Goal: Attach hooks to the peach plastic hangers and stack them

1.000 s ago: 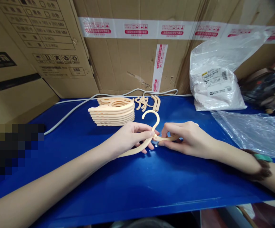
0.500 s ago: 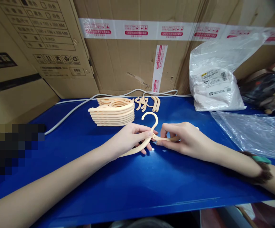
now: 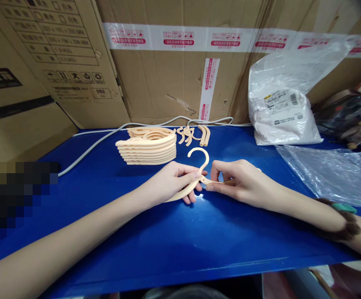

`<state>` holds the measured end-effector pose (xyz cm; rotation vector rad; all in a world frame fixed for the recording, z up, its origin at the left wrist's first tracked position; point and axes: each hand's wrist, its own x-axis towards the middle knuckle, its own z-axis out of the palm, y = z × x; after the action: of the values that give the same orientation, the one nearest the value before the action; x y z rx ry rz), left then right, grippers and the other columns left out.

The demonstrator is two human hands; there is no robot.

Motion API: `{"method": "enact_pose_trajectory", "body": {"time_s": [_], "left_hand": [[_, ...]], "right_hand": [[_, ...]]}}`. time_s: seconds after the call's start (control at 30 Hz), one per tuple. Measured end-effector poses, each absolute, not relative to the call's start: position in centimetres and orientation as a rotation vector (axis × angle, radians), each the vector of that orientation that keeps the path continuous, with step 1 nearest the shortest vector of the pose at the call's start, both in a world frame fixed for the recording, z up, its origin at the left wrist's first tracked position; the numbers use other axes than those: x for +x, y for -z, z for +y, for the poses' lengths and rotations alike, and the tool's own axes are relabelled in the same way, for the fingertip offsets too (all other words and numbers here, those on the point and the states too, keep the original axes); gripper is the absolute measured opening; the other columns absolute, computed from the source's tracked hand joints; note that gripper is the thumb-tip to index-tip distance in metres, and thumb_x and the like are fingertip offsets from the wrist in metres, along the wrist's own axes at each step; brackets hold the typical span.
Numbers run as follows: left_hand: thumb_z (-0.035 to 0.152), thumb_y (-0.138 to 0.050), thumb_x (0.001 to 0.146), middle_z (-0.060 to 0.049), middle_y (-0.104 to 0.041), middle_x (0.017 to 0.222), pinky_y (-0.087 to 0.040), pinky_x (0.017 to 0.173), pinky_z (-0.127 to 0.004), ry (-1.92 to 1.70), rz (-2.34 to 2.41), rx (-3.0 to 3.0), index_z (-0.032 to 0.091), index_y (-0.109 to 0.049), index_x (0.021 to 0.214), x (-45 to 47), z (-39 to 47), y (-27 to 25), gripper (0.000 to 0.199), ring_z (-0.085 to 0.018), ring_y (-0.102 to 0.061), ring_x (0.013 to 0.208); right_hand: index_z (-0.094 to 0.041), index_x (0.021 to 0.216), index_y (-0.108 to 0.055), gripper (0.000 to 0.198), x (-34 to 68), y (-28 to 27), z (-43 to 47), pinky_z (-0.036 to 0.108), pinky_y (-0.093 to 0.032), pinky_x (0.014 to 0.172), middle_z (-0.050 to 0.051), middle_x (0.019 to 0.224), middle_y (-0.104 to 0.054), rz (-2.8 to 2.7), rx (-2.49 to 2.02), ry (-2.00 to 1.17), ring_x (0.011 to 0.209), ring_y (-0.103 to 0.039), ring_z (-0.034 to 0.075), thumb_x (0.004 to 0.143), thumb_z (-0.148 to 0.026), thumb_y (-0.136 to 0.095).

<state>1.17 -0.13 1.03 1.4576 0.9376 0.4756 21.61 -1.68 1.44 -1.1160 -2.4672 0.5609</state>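
Between both hands, just above the blue table (image 3: 168,245), is a cream plastic folding clothes hanger (image 3: 183,192) with its hook pointing up and away. My left hand (image 3: 180,180) is closed round the left arm near the hook's base, thumb on top and fingers beneath. The fingers of my right hand (image 3: 239,180) pinch the right arm a little out from the centre joint; much of that arm is hidden by the hand. Behind my left hand lies a stack of matching hangers (image 3: 149,149). Loose hooks (image 3: 186,135) and short curved pieces (image 3: 204,136) lie beside it.
Cardboard boxes (image 3: 168,83) stand along the back and left. A white cable (image 3: 96,155) runs along the rear of the table. At the right are a filled white plastic bag (image 3: 283,112) and a flat clear plastic sheet (image 3: 332,174). A blurred dark patch covers the left edge.
The hanger's left arm and hook have shifted slightly to the right, with my left fingers curling a little. Both hands keep hold of it.
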Motion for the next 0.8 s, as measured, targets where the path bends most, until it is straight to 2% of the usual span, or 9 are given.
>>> {"method": "enact_pose_trajectory", "body": {"time_s": [0.2, 0.33, 0.4, 0.5, 0.6, 0.7, 0.8], "left_hand": [[0.025, -0.045, 0.094, 0.001, -0.061, 0.056, -0.045, 0.048, -0.016, -0.458, 0.911, 1.555, 0.01, -0.062, 0.077, 1.0, -0.1, -0.7, 0.029, -0.008, -0.058, 0.045], [0.027, -0.042, 0.094, 0.002, -0.061, 0.061, -0.043, 0.045, -0.017, -0.433, 0.916, 1.657, 0.012, -0.06, 0.079, 0.8, -0.2, -0.8, 0.029, -0.007, -0.056, 0.045], [0.031, -0.041, 0.095, 0.003, -0.058, 0.057, -0.041, 0.045, -0.017, -0.414, 0.931, 1.789, 0.014, -0.059, 0.077, 0.7, -0.5, -0.9, 0.031, -0.008, -0.053, 0.044], [0.034, -0.038, 0.097, 0.004, -0.053, 0.051, -0.036, 0.049, -0.019, -0.377, 0.993, 2.085, 0.016, -0.058, 0.073, 0.6, -1.1, -1.3, 0.035, -0.008, -0.049, 0.046], [0.032, -0.035, 0.098, 0.003, -0.056, 0.06, -0.034, 0.054, -0.022, -0.351, 1.076, 2.387, 0.018, -0.056, 0.073, 0.5, -1.6, -1.5, 0.035, -0.01, -0.051, 0.053], [0.036, -0.039, 0.097, 0.001, -0.06, 0.068, -0.031, 0.053, -0.024, -0.261, 1.114, 2.598, 0.019, -0.054, 0.082, 0.5, -1.8, -1.6, 0.027, -0.014, -0.054, 0.057], [0.041, -0.039, 0.097, -0.001, -0.063, 0.07, -0.029, 0.05, -0.025, -0.142, 1.147, 2.745, 0.019, -0.053, 0.094, 0.5, -1.8, -1.6, 0.026, -0.019, -0.059, 0.059]], "right_hand": [[-0.02, 0.08, -0.052, 0.019, 21.6, -1.6, -1.7, 0.021, -0.027, 0.048, -0.009, 0.05, -0.043, -2.427, -1.111, -0.641, 0.044, -0.037, 0.007, 0.09, -0.035, -0.057], [-0.019, 0.08, -0.055, 0.022, 21.7, -1.7, -1.6, 0.021, -0.029, 0.049, -0.007, 0.058, -0.053, -2.432, -1.102, -0.639, 0.048, -0.043, 0.007, 0.09, -0.039, -0.056], [-0.019, 0.08, -0.056, 0.024, 21.9, -1.7, -1.3, 0.021, -0.031, 0.051, -0.004, 0.065, -0.058, -2.472, -1.094, -0.6, 0.052, -0.047, 0.008, 0.089, -0.041, -0.057], [-0.019, 0.079, -0.058, 0.028, 22.3, -1.8, -0.8, 0.023, -0.032, 0.054, -0.003, 0.066, -0.062, -2.559, -1.108, -0.466, 0.056, -0.053, 0.011, 0.085, -0.046, -0.062], [-0.019, 0.075, -0.058, 0.038, 22.7, -1.9, -0.3, 0.027, -0.035, 0.063, -0.003, 0.063, -0.062, -2.598, -1.101, -0.229, 0.058, -0.055, 0.013, 0.079, -0.057, -0.065], [-0.018, 0.074, -0.059, 0.046, 22.9, -2.1, 0.1, 0.033, -0.037, 0.076, 0.0, 0.067, -0.062, -2.629, -1.039, -0.008, 0.066, -0.055, 0.016, 0.079, -0.063, -0.06], [-0.018, 0.079, -0.062, 0.049, 23.0, -2.2, 0.3, 0.04, -0.035, 0.089, 0.005, 0.081, -0.064, -2.627, -1.004, 0.168, 0.08, -0.056, 0.02, 0.081, -0.066, -0.055]]}}
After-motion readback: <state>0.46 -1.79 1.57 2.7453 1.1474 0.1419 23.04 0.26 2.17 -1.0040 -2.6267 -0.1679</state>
